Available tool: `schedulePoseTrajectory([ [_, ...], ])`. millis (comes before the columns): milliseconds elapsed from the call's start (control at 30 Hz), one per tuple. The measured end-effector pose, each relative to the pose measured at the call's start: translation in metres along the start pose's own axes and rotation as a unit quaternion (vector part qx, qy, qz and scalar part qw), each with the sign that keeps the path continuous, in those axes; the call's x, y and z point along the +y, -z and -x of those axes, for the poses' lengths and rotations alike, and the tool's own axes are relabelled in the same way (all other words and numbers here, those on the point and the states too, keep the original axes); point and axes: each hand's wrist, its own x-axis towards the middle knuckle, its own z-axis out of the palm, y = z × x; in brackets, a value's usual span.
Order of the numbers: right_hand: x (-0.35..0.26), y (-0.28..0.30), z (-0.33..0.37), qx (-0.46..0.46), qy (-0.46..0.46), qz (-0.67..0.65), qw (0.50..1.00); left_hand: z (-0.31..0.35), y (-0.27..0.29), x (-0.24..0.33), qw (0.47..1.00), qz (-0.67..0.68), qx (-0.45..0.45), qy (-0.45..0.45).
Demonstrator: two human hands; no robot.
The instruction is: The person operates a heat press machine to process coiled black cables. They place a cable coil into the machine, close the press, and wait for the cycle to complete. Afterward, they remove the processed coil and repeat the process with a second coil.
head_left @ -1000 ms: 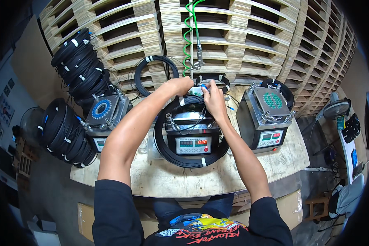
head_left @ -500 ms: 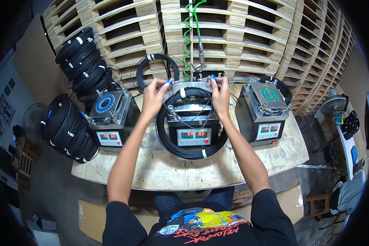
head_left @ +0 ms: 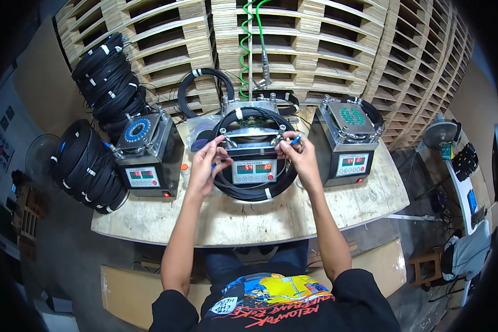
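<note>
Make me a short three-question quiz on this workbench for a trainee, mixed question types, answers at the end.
1. Multiple choice: what colour is the ring on top of the left machine?
A. Green
B. Blue
C. Red

2. True or false: the right hand holds a small blue piece.

3. Short answer: how many machines with lit displays stand on the wooden table?

Key: 1. B; 2. True; 3. Three.
</note>
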Motion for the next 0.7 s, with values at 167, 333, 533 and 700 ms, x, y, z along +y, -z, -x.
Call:
schedulePoseTrajectory([
  [167, -0.023, 0.009, -0.013, 0.015, -0.026, 0.019, 0.999, -0.017, 0.008, 0.014, 0.998, -0.058, -0.011, -0.015],
  [333, -0.043, 0.013, -0.022, -0.039, -0.111, 0.027, 0.993, -0.016, 0.003, 0.020, 0.996, -0.074, 0.032, -0.049],
  [533, -0.035, 0.006, -0.008, -0.041, -0.119, 0.048, 0.991, -0.028, 0.002, -0.001, 0.992, -0.072, 0.085, -0.059],
  [700, -0.034, -0.014, 0.010, -0.015, -0.114, 0.066, 0.991, -0.018, 0.000, -0.025, 0.993, -0.013, 0.076, -0.094],
])
